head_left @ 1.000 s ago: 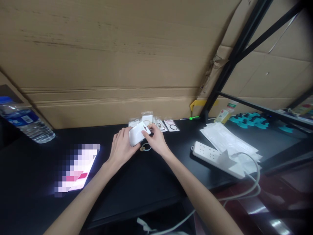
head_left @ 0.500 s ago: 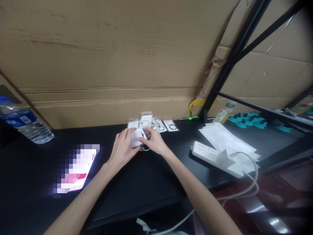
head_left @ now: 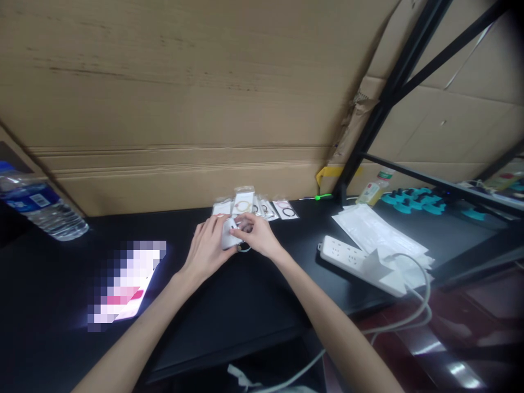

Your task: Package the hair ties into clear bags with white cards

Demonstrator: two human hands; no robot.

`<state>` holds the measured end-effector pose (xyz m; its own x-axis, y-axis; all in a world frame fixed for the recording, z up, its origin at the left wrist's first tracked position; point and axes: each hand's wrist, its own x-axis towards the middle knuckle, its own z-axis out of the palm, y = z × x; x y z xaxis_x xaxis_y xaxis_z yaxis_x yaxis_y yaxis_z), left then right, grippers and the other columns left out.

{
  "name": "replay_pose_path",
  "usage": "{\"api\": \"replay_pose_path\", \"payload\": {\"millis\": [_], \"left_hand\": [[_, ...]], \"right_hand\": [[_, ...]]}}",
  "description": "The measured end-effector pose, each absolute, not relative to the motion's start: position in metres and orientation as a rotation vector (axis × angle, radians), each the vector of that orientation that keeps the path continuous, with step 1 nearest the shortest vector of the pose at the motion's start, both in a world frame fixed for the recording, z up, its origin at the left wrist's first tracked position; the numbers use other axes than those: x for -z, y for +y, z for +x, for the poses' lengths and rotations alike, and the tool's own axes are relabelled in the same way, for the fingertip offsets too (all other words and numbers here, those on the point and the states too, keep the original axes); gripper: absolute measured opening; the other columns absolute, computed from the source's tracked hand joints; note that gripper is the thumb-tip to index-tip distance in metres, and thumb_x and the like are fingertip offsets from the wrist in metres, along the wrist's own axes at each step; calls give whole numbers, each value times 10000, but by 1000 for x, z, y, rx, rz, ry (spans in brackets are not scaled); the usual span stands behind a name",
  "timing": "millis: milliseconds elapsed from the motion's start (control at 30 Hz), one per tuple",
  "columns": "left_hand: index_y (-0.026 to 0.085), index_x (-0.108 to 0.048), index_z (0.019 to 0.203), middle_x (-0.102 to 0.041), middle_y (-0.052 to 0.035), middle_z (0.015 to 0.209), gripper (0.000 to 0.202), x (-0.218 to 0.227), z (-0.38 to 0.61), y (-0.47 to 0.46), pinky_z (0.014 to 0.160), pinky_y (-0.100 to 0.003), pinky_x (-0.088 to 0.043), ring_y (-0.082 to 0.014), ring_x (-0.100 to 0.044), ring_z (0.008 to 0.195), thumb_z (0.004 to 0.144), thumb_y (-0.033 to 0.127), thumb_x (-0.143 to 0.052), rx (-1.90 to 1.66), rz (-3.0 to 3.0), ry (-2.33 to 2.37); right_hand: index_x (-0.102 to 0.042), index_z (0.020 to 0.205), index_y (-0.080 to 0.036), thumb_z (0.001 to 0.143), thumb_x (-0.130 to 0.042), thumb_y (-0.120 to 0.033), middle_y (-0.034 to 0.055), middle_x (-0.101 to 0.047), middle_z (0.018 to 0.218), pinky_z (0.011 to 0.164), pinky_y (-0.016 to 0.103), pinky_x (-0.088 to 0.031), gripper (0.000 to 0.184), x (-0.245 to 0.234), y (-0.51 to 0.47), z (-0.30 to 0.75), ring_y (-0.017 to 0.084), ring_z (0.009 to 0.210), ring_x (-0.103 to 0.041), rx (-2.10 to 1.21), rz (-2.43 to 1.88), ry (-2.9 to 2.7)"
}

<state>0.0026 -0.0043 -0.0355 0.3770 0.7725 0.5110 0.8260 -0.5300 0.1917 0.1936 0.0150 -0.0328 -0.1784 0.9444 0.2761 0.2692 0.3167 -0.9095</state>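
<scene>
One white card (head_left: 227, 237) (small, tilted) is pinched by left hand (head_left: 207, 242) and right hand (head_left: 259, 234).

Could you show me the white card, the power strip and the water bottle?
White card (head_left: 227, 238): head view, visible face.
Power strip (head_left: 344, 256): head view, socketed top.
Water bottle (head_left: 40, 201): head view, the label.

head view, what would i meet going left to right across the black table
Water bottle, lit screen, left hand, white card, right hand, white power strip, teal pieces.
</scene>
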Motion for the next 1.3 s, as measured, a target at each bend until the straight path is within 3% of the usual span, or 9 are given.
{"api": "replay_pose_path", "payload": {"millis": [300,400,533,800,1033,1100,1233,1300], "left_hand": [[207,-424,1481,-620,-165,1401,696,37,4,-5,1019,-500,-501,-365,-616,1275,873,307,-746,911,-2525,-1432],[185,-395,1521,-626,-179,1396,753,37,2,-3,1043,-520,-491,-371,-610,1271,877,332,-755,937,-2476,-1405],[195,-450,1481,-631,-163,1399,669,36,-2,-1,1055,-522,-493,-363,-608,1262,891,317,-741,982,-2466,-1362],[185,-522,1462,-678,-143,1374,574,38,-2,-1,1045,-493,-505,-347,-636,1254,954,392,-691,1064,-2488,-1341],[179,-595,1407,-704,-146,1322,551,31,-10,3,1006,-502,-521,-375,-660,1206,933,444,-691,1095,-2350,-1654],[177,-603,1393,-708,-145,1299,558,28,-12,4,1002,-504,-519,-384,-651,1207,916,448,-704,1085,-2304,-1728],[162,-599,1371,-702,-152,1265,571,25,-13,4,969,-511,-516,-396,-630,1187,890,444,-725,1036,-2219,-1814],[159,-587,1367,-695,-154,1270,572,25,-12,3,963,-513,-509,-391,-627,1169,886,435,-728,1013,-2210,-1826]], "right_hand": [[-721,878,-204,810,-827,-380,13,-712,806,711,303,-523,216,27,12,191,166,725,-648,-944,-1099,-1663],[-698,866,-199,816,-812,-388,16,-698,820,710,297,-520,226,26,15,195,161,725,-631,-968,-1066,-1625],[-676,862,-195,779,-838,-410,18,-684,837,731,296,-503,281,25,21,203,159,746,-606,-1051,-1045,-1584],[-684,905,-200,787,-839,-480,3,-684,847,764,310,-488,342,25,23,208,166,755,-602,-900,-1099,-1620],[-695,1081,-196,959,-691,-485,60,-745,969,752,314,-536,314,21,20,222,185,820,-690,-879,-1194,-1715],[-705,1077,-195,928,-745,-442,60,-739,982,746,306,-538,291,22,20,230,177,814,-685,-929,-1199,-1835],[-762,1029,-226,709,-932,-259,34,-699,997,751,294,-519,364,28,18,238,174,831,-666,-917,-1234,-2294],[-793,957,-239,738,-899,-242,41,-667,997,758,305,-509,243,31,17,238,177,830,-652,-801,-1271,-2444]]}}
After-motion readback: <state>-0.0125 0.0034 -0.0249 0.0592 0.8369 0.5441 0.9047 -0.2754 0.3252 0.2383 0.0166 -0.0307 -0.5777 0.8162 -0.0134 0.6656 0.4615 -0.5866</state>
